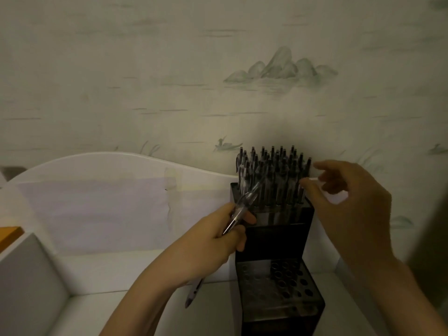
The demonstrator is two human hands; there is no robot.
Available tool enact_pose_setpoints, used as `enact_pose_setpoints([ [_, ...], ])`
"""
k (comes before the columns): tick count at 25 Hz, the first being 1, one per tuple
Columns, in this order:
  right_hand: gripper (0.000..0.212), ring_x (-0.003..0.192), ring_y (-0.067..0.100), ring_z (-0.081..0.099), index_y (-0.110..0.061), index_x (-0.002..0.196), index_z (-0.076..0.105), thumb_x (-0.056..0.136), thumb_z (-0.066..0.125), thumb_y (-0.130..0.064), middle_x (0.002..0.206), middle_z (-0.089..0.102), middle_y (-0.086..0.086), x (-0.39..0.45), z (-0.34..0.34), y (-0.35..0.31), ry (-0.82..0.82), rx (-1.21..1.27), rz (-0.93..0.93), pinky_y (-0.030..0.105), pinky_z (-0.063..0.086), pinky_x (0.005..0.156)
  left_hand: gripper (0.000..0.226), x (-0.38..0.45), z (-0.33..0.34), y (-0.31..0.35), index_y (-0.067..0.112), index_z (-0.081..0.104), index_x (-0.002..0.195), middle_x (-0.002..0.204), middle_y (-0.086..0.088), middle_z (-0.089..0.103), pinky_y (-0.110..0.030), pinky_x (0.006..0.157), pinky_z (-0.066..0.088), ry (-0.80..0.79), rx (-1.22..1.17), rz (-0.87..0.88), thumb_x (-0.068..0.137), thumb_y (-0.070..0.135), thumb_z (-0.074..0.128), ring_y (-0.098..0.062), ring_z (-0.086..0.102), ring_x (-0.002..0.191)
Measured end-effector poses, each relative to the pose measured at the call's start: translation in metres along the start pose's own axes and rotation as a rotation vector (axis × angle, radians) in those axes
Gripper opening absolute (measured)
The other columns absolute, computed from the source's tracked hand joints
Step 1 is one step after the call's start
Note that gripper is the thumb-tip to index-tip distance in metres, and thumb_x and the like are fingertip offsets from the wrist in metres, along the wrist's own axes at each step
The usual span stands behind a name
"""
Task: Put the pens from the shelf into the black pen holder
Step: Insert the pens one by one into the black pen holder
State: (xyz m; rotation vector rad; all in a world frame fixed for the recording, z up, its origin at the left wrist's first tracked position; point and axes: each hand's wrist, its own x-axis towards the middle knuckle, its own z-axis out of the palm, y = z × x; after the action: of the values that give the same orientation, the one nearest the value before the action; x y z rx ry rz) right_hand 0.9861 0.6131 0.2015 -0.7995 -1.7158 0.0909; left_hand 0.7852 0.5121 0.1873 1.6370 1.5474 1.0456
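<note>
Pens [271, 175] fill the raised back tier of the black pen holder [276, 241], standing upright and packed close, their dark caps pointing up in front of the wallpaper [194, 69] with its pale mountain scene. The holder's lower front tier [278, 282] shows rows of round holes, and those I can see hold nothing. The holder stands on a white shelf [213, 304], close against the wall.

The left hand [218, 236] grips a clear pen [242, 209] between thumb and curled fingers; the pen slants up and to the right, its upper end reaching the left side of the standing pens, its tip pointing down toward the palm. Whether it touches the others is hard to tell in the dim light. The right hand [349, 204] hovers just beside the right edge of the packed pens, fingers loosely spread and holding nothing, the thumb and fingertips near the outermost caps.

Another pen [194, 292] lies on the shelf below the left wrist, partly hidden by the forearm. A white curved board [109, 190] rises behind the shelf on the left, with a strip of tape down its face. At the far left edge sits a small orange corner [9, 234] of something.
</note>
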Motion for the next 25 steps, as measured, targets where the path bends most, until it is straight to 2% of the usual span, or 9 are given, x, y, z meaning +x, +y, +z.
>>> enact_pose_setpoints([
  [2, 0.017, 0.072, 0.007, 0.059, -0.012, 0.094, 0.070, 0.081, 0.070, -0.022, 0.080, 0.065, -0.003, -0.024, 0.009, -0.015, -0.066, 0.094, -0.065, 0.007, 0.047, 0.069, 0.024, -0.001, 0.001, -0.002, 0.028, 0.056, 0.114, 0.070, 0.006, 0.059, -0.021, 0.057, 0.040, -0.032, -0.011, 0.014, 0.101, 0.015, 0.041, -0.009, 0.047, 0.062],
  [3, 0.017, 0.072, 0.007, 0.061, -0.016, 0.093, 0.072, 0.081, 0.069, -0.027, 0.080, 0.067, -0.006, -0.034, 0.015, -0.020, -0.159, 0.165, -0.019, 0.010, 0.049, 0.067, 0.022, -0.002, 0.002, -0.003, 0.028, 0.056, 0.114, 0.071, 0.007, 0.059, -0.019, 0.057, 0.041, -0.049, 0.005, 0.029, 0.101, 0.016, 0.042, -0.008, 0.048, 0.062],
  [5, 0.022, 0.076, 0.009, 0.065, -0.026, 0.098, 0.073, 0.079, 0.068, -0.037, 0.084, 0.070, -0.008, -0.048, 0.030, -0.026, -0.351, 0.322, 0.167, 0.019, 0.053, 0.068, 0.018, -0.003, 0.004, -0.003, 0.023, 0.056, 0.111, 0.072, 0.008, 0.059, -0.016, 0.059, 0.042, -0.076, 0.035, 0.053, 0.101, 0.016, 0.042, -0.003, 0.050, 0.062],
  [7, 0.021, 0.080, 0.010, 0.068, -0.027, 0.099, 0.074, 0.080, 0.068, -0.033, 0.087, 0.073, -0.004, -0.052, 0.040, -0.026, -0.428, 0.509, 0.353, 0.022, 0.055, 0.070, 0.017, -0.006, 0.005, -0.003, 0.017, 0.055, 0.110, 0.072, 0.008, 0.059, -0.013, 0.060, 0.042, -0.083, 0.038, 0.063, 0.102, 0.014, 0.041, 0.001, 0.051, 0.061],
  [10, 0.019, 0.084, 0.010, 0.070, -0.021, 0.097, 0.074, 0.080, 0.066, -0.024, 0.089, 0.076, -0.003, -0.053, 0.046, -0.027, -0.424, 0.739, 0.541, 0.019, 0.053, 0.067, 0.015, -0.009, 0.003, -0.006, 0.016, 0.055, 0.108, 0.072, 0.009, 0.059, -0.014, 0.061, 0.042, -0.075, 0.060, 0.072, 0.101, 0.014, 0.042, 0.001, 0.051, 0.061],
  [13, 0.023, 0.088, 0.015, 0.070, -0.015, 0.101, 0.074, 0.082, 0.064, -0.023, 0.094, 0.076, 0.001, -0.054, 0.049, -0.031, -0.441, 0.846, 0.643, 0.024, 0.056, 0.073, 0.016, -0.012, 0.001, -0.012, 0.017, 0.055, 0.110, 0.073, 0.009, 0.059, -0.013, 0.063, 0.043, -0.056, 0.094, 0.072, 0.101, 0.014, 0.042, 0.002, 0.050, 0.062],
  [17, 0.015, 0.089, 0.024, 0.071, -0.007, 0.098, 0.072, 0.088, 0.061, -0.011, 0.093, 0.075, 0.009, -0.049, 0.045, -0.026, -0.288, 0.888, 0.726, 0.030, 0.057, 0.080, 0.025, -0.017, -0.001, -0.021, 0.023, 0.053, 0.119, 0.073, 0.008, 0.057, -0.009, 0.057, 0.038, -0.057, 0.115, 0.044, 0.101, 0.012, 0.040, 0.001, 0.048, 0.056],
  [23, 0.023, 0.086, 0.022, 0.073, -0.008, 0.102, 0.071, 0.080, 0.063, -0.013, 0.094, 0.076, 0.009, -0.059, 0.056, -0.034, -0.478, 0.947, 0.772, 0.026, 0.058, 0.077, 0.014, -0.018, 0.000, -0.032, 0.009, 0.054, 0.107, 0.072, 0.005, 0.051, -0.020, 0.059, 0.039, -0.081, 0.133, 0.039, 0.100, 0.011, 0.042, -0.001, 0.043, 0.055],
  [25, 0.024, 0.088, 0.020, 0.072, -0.010, 0.099, 0.073, 0.078, 0.065, -0.017, 0.094, 0.076, 0.006, -0.061, 0.057, -0.033, -0.441, 0.894, 0.766, 0.025, 0.057, 0.080, 0.016, -0.017, -0.001, -0.032, 0.011, 0.056, 0.109, 0.068, 0.013, 0.051, -0.015, 0.058, 0.038, -0.084, 0.115, 0.035, 0.101, 0.014, 0.042, 0.001, 0.044, 0.055],
])
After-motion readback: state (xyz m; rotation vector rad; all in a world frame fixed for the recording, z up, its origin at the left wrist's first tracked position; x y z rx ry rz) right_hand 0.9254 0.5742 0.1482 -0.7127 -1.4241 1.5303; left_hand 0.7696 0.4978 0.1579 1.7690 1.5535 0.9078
